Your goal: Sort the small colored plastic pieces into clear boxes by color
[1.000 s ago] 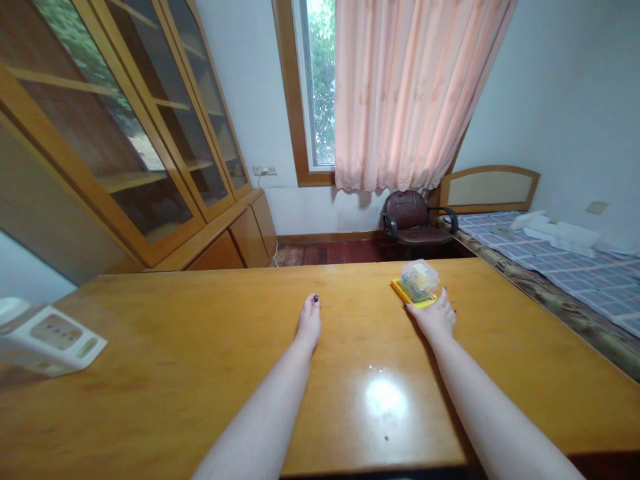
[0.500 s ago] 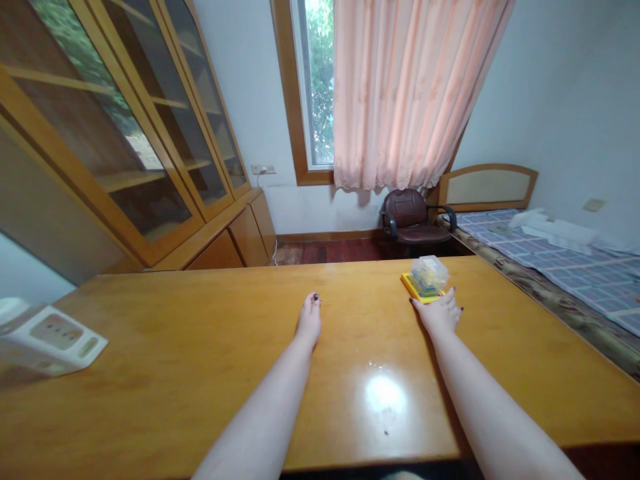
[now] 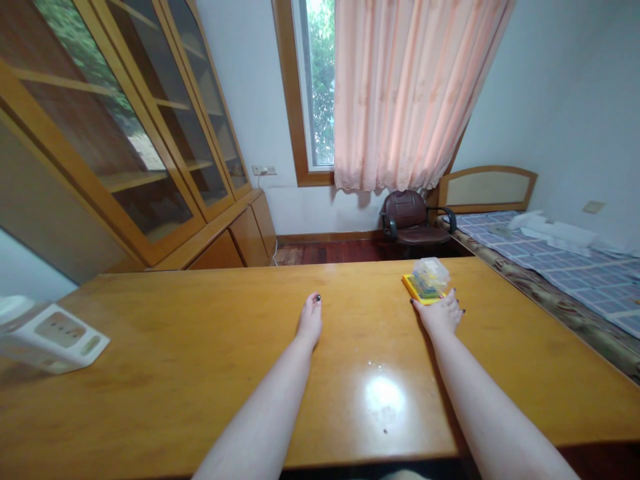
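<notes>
The right hand (image 3: 441, 315) spreads at the near edge of a yellow base (image 3: 409, 287) under clear plastic (image 3: 431, 272); whether the left hand (image 3: 311, 321), well apart, is closed cannot be told.

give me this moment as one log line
left hand: nothing seen in it; right hand: at yellow base's near edge; clear box: on yellow base; white container: left on desk

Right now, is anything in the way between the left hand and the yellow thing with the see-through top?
No, nothing visible: just tabletop lies between the left hand and the yellow thing. The right hand is at its near side.
</notes>
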`<state>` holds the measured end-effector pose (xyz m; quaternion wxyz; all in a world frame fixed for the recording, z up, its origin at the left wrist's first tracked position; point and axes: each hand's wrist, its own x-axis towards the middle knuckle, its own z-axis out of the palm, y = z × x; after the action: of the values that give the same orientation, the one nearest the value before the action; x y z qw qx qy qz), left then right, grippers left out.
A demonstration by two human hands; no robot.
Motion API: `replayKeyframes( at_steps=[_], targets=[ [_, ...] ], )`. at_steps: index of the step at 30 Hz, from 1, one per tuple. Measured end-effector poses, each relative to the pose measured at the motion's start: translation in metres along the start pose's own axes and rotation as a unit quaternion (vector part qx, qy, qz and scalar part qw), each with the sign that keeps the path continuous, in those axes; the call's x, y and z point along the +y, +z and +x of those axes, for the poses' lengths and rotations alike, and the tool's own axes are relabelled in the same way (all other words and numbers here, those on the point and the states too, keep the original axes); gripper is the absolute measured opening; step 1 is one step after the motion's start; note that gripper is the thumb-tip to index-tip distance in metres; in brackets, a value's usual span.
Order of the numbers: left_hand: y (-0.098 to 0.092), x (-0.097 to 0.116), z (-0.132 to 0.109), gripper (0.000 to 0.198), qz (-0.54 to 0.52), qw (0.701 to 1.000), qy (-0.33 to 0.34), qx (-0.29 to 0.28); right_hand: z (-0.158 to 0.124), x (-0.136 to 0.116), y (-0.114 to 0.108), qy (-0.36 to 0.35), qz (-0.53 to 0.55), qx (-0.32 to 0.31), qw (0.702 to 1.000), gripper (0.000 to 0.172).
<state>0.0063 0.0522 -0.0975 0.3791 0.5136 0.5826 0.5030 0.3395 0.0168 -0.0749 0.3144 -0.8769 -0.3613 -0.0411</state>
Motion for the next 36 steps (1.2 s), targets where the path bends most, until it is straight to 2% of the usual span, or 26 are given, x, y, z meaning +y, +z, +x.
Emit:
replayKeyframes(
  at_steps=[6,9,10,12,13,15,16,17,19,21,23,24,29,33,36],
  targets=[
    [0.000,0.006,-0.003,0.033,0.034,0.999,0.012,0.001,-0.007,0.002,-0.006,0.013,-0.017,0.005,1.000,0.120],
    [0.001,0.010,-0.007,0.035,0.085,0.996,0.034,-0.013,-0.019,0.002,-0.016,-0.008,0.003,0.051,0.999,0.110],
    [0.002,0.012,-0.009,0.036,0.115,0.992,0.044,-0.022,-0.025,0.001,-0.020,-0.045,0.015,0.075,0.996,0.102],
    [0.004,0.017,-0.014,0.039,0.195,0.977,0.072,-0.040,-0.041,-0.005,-0.025,-0.180,0.044,0.090,0.979,0.076],
    [0.006,0.020,-0.018,0.041,0.241,0.965,0.086,-0.050,-0.052,-0.010,-0.026,-0.271,0.057,0.065,0.959,0.061],
    [0.011,0.026,-0.024,0.042,0.329,0.935,0.111,-0.070,-0.076,-0.025,-0.025,-0.462,0.062,-0.047,0.884,0.042],
    [0.014,0.028,-0.027,0.044,0.369,0.918,0.119,-0.080,-0.088,-0.034,-0.022,-0.514,0.060,-0.099,0.850,0.040],
    [0.016,0.030,-0.030,0.046,0.403,0.901,0.130,-0.091,-0.098,-0.044,-0.018,-0.534,0.052,-0.138,0.832,0.043],
    [0.021,0.031,-0.032,0.050,0.454,0.871,0.151,-0.114,-0.114,-0.065,-0.008,-0.506,0.033,-0.189,0.841,0.050],
    [0.024,0.031,-0.031,0.055,0.488,0.849,0.158,-0.126,-0.121,-0.082,0.002,-0.436,0.005,-0.229,0.870,0.059],
    [0.026,0.029,-0.029,0.061,0.508,0.839,0.147,-0.126,-0.120,-0.095,0.011,-0.363,-0.027,-0.247,0.898,0.063],
    [0.026,0.029,-0.027,0.063,0.514,0.838,0.138,-0.124,-0.118,-0.099,0.015,-0.346,-0.038,-0.254,0.902,0.065],
    [0.030,0.026,-0.022,0.071,0.501,0.851,0.109,-0.117,-0.108,-0.109,0.025,-0.344,-0.070,-0.288,0.891,0.067],
    [0.031,0.027,-0.022,0.072,0.472,0.867,0.108,-0.113,-0.105,-0.111,0.028,-0.336,-0.094,-0.307,0.886,0.069],
    [0.030,0.029,-0.023,0.071,0.471,0.868,0.107,-0.115,-0.105,-0.112,0.030,-0.338,-0.104,-0.310,0.883,0.069]
  ],
)
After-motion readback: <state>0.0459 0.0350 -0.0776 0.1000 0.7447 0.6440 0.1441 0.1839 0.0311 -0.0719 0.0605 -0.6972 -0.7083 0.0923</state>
